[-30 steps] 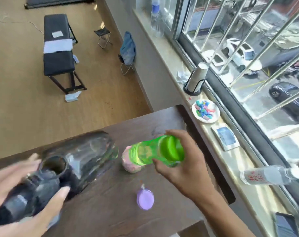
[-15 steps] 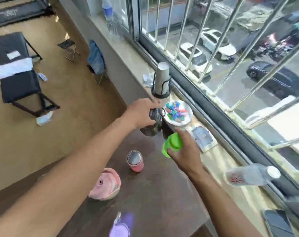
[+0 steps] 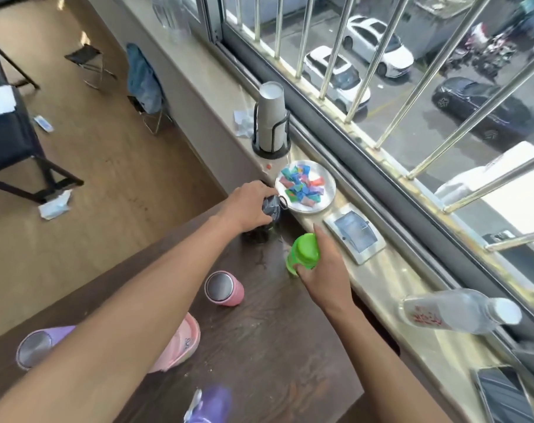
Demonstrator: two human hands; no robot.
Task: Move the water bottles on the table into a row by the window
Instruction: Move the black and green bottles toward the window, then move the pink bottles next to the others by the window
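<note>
My left hand (image 3: 248, 206) grips the top of a dark bottle (image 3: 271, 209) standing at the far corner of the dark wooden table (image 3: 268, 346), close to the window sill. My right hand (image 3: 322, 267) holds a green bottle (image 3: 302, 250) by its cap, upright at the table's window edge, a little nearer than the dark one. An open pink cup (image 3: 223, 288) stands mid-table. A pink lid (image 3: 180, 343) lies partly under my left forearm. An open purple cup (image 3: 39, 346) lies at the left. A purple lid (image 3: 210, 403) is at the bottom edge.
On the stone sill (image 3: 390, 303) are a cup holder with paper cups (image 3: 271, 117), a plate of coloured wrappers (image 3: 305, 186), a small white device (image 3: 354, 232), a clear plastic bottle (image 3: 455, 312) on its side and a phone (image 3: 500, 392). Window bars stand behind.
Both hands have gone lower, toward the table's window edge. The dark bottle now stands on the far corner and the green bottle is upright near it.
</note>
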